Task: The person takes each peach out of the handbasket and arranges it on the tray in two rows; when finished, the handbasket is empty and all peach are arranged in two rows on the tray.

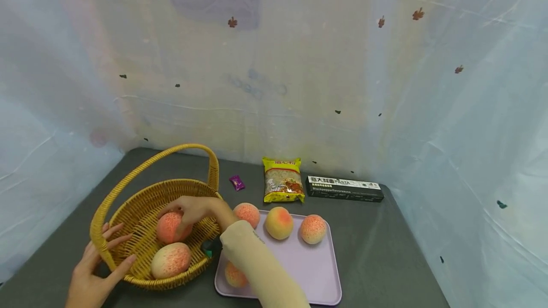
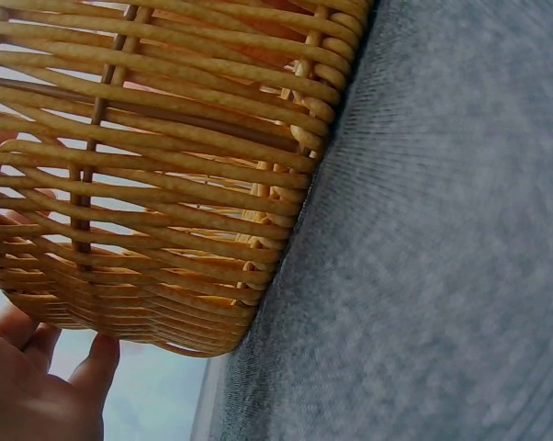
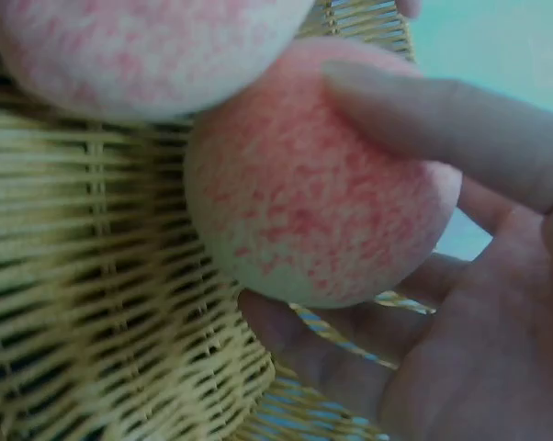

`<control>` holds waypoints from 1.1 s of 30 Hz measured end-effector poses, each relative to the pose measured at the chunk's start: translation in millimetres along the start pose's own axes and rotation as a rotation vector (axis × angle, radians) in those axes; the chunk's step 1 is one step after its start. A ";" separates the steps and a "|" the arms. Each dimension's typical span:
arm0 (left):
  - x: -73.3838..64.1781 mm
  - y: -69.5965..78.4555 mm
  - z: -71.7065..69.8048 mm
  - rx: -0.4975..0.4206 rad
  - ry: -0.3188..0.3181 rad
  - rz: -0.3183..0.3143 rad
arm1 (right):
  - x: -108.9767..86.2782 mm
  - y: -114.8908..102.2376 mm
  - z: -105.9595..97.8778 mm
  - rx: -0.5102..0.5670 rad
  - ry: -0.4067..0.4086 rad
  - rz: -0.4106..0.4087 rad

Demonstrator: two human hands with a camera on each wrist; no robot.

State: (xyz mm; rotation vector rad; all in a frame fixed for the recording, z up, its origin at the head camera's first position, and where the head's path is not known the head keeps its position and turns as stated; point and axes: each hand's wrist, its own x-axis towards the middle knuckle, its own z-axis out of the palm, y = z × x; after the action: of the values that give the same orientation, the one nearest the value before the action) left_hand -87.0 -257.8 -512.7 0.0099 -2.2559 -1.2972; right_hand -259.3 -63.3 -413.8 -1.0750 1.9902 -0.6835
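Observation:
A yellow wicker basket with a tall arched handle stands at the left of the table. My right hand reaches over its right side and holds a red-speckled peach inside it, thumb on one side and fingers under the other. A second, paler peach lies nearer the basket's front rim, overlapping the held one in the right wrist view. At the left rim, by the handle's foot, my left hand grips the basket with fingers spread; in the left wrist view some fingertips press its outer weave.
A lilac tray right of the basket bears several peaches, partly covered by my right sleeve. Behind stand a purple wrapped sweet, a yellow food packet and a black pasta box. Pale sheeting encloses the table.

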 end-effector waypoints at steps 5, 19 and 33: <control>-0.3 -1.7 0.5 0.000 0.008 -0.011 | -12.2 -1.0 -7.9 0.035 -0.005 -0.066; -0.4 3.6 0.4 0.020 0.010 -0.007 | -70.8 2.7 -37.3 0.031 0.045 -0.190; -0.9 3.2 0.1 0.012 0.006 -0.032 | -134.4 26.8 -45.2 0.036 0.149 -0.218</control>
State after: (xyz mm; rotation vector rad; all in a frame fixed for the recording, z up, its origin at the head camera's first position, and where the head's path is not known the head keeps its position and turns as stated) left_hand -85.5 -255.7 -510.6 0.0539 -2.2665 -1.2987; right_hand -260.3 70.0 -358.6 -1.2633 1.9941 -0.9354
